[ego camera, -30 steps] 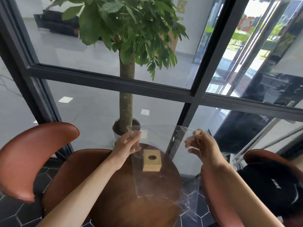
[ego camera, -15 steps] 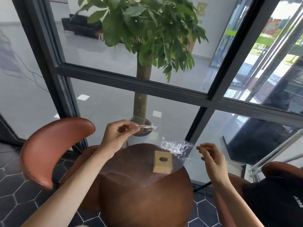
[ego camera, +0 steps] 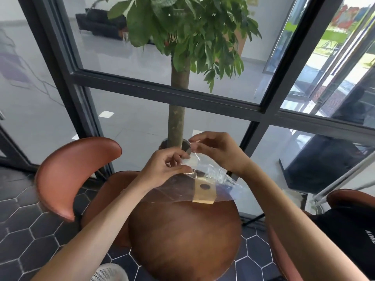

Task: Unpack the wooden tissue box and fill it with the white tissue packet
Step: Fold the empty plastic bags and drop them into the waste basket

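Over the round desk point(ego camera: 182, 236), left hand point(ego camera: 162, 169) and right hand point(ego camera: 217, 153) both pinch the clear wrapper point(ego camera: 205, 171) with fingers clamped, the wooden tissue box point(ego camera: 204, 190) sitting unwrapped at the far edge, unfilled, no white packet in sight.

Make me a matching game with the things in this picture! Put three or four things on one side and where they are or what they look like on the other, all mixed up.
Things:
1. wooden tissue box
2. clear plastic wrap
3. round wooden table
4. potted tree

Places or states:
A. behind the glass
B. pinched by the left hand and the right hand
C. carries the box
D. has a round hole on top

Pairs: 1-D, 2-B, 3-C, 4-A
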